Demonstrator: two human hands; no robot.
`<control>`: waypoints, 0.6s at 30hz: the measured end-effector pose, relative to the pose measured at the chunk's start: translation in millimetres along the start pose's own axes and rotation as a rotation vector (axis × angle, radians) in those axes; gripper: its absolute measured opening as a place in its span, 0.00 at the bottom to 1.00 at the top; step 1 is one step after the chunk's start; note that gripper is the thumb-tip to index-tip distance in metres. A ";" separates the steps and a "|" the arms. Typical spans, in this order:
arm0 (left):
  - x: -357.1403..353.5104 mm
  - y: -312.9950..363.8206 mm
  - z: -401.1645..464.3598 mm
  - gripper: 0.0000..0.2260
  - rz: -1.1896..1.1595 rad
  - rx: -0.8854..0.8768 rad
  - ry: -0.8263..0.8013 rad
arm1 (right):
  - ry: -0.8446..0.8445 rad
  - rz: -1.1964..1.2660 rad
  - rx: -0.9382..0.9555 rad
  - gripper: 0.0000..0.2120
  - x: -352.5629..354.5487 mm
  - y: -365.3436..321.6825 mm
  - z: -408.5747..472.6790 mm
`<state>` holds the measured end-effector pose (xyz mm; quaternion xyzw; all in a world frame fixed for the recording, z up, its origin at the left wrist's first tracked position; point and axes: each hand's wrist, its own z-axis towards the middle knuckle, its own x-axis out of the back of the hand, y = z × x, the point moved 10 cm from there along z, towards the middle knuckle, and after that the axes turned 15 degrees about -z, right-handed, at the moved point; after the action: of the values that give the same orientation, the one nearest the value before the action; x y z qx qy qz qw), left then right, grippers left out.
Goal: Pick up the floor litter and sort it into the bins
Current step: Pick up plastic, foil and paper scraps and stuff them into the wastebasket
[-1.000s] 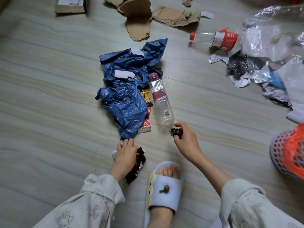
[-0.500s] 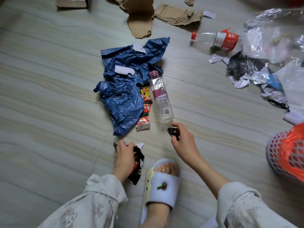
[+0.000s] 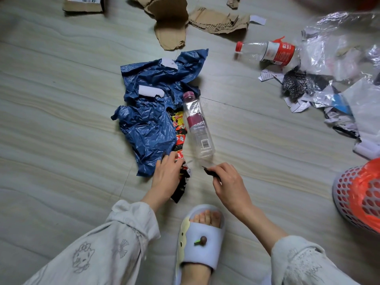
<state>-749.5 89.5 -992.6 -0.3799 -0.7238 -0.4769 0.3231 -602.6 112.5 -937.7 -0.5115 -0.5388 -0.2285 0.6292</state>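
My left hand (image 3: 166, 177) grips a black and red snack wrapper (image 3: 181, 188) and reaches onto a second red wrapper (image 3: 179, 138) beside a crumpled blue plastic bag (image 3: 152, 116). My right hand (image 3: 230, 182) pinches a small dark scrap (image 3: 209, 171). A clear bottle with a purple cap (image 3: 198, 126) lies just beyond both hands. A white perforated bin with an orange liner (image 3: 357, 194) stands at the right edge.
A red-labelled clear bottle (image 3: 267, 51) lies far right. Clear plastic film and torn paper (image 3: 337, 83) are heaped beyond the bin. Torn cardboard (image 3: 174, 21) and a flat box (image 3: 84, 4) lie at the top. My slippered foot (image 3: 202, 241) is between my arms.
My left hand lifted the black wrapper and moved forward to the red wrapper by the blue bag. My right hand kept hold of the dark scrap and barely shifted.
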 end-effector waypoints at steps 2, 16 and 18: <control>-7.7 -4.0 7.2 0.27 0.027 0.071 -0.038 | 0.009 0.004 0.003 0.13 1.7 0.6 2.1; -19.9 -14.4 1.5 0.24 0.131 0.144 -0.010 | 0.041 0.074 -0.070 0.13 16.1 28.5 4.1; -19.8 -14.1 1.1 0.19 0.136 0.159 -0.023 | 0.045 0.069 -0.077 0.13 21.6 30.2 3.3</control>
<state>-751.8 82.1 -1015.6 -0.4065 -0.7356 -0.3906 0.3757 -571.9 132.3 -930.3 -0.5483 -0.4972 -0.2391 0.6284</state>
